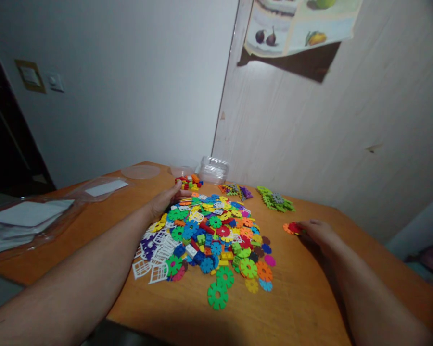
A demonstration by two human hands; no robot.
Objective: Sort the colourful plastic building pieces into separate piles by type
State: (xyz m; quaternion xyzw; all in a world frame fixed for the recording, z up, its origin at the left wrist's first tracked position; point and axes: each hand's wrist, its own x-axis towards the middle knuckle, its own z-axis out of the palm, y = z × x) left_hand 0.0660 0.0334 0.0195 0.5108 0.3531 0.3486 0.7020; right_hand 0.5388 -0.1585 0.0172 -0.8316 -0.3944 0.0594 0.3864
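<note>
Toy-piece pile [205, 235], centre. Left hand [165, 201], eleven o'clock; right hand [318, 232], three o'clock, at red disc [293, 228]. Finger grip, both: cannot tell. Clear box [214, 169], twelve o'clock; white paper [26, 213], nine o'clock.

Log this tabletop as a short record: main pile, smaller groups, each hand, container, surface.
Main pile: mixed notched discs, bricks, white lattice window pieces
Smaller groups: brick heap beyond the pile; lime-green pieces beyond it to the right
Left hand: at the pile's far left, near the brick heap; grip unclear
Right hand: fingers at red and orange discs
Container: clear plastic box, near the wall
Surface: orange-brown table
</note>
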